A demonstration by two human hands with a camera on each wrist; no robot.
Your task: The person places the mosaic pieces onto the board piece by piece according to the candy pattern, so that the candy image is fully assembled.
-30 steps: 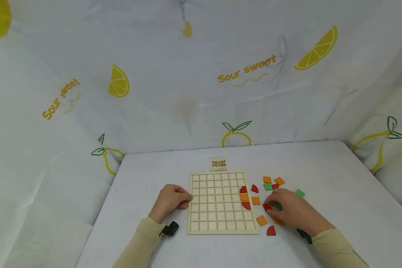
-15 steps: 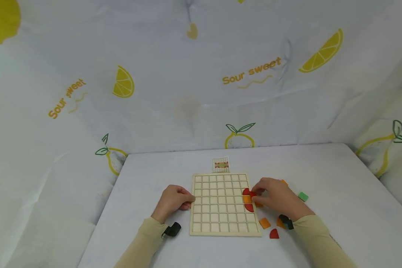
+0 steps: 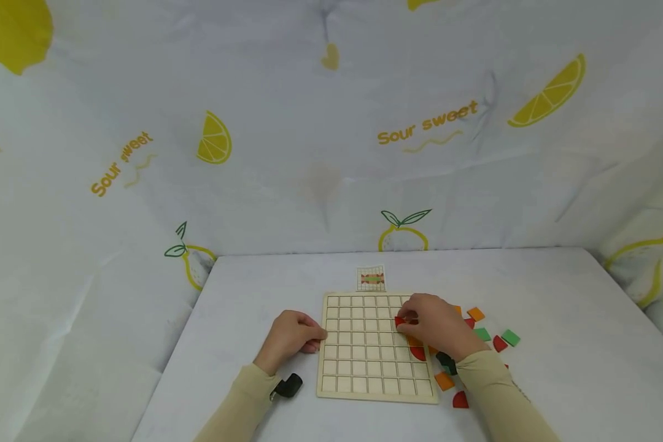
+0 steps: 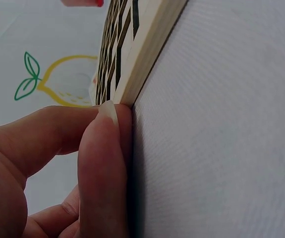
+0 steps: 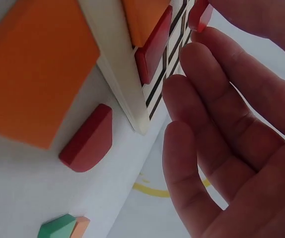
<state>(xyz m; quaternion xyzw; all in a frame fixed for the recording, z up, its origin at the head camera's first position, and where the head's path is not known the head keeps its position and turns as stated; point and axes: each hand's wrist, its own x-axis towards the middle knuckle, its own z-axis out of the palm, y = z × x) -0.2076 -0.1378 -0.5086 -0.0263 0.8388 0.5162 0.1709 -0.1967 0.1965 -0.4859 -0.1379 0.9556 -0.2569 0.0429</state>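
A pale wooden grid board (image 3: 350, 368) lies on the table. At its left edge my left hand (image 3: 293, 336) pinches the rim between thumb and index finger; the left wrist view shows the thumb (image 4: 102, 163) up against the board's side. Over the upper right cells my right hand (image 3: 438, 324) holds a small red quarter-circle tile (image 3: 399, 321) between thumb and fingertips. Another red quarter-circle tile (image 3: 418, 353) sits in the right column of the board, beside an orange square tile (image 5: 145, 20) seen in the right wrist view. The hand covers part of that column.
Behind the board stands a small pattern card (image 3: 371, 279). Loose tiles lie to the right: an orange square (image 3: 444, 381), a red quarter circle (image 3: 460, 399), a green square (image 3: 511, 337) and several more, some under the right forearm. A printed white cloth (image 3: 287, 153) hangs behind.
My right hand has moved left from the loose tiles onto the board, carrying a red quarter-circle tile. The left hand stays at the board's edge. The head view has shifted slightly.
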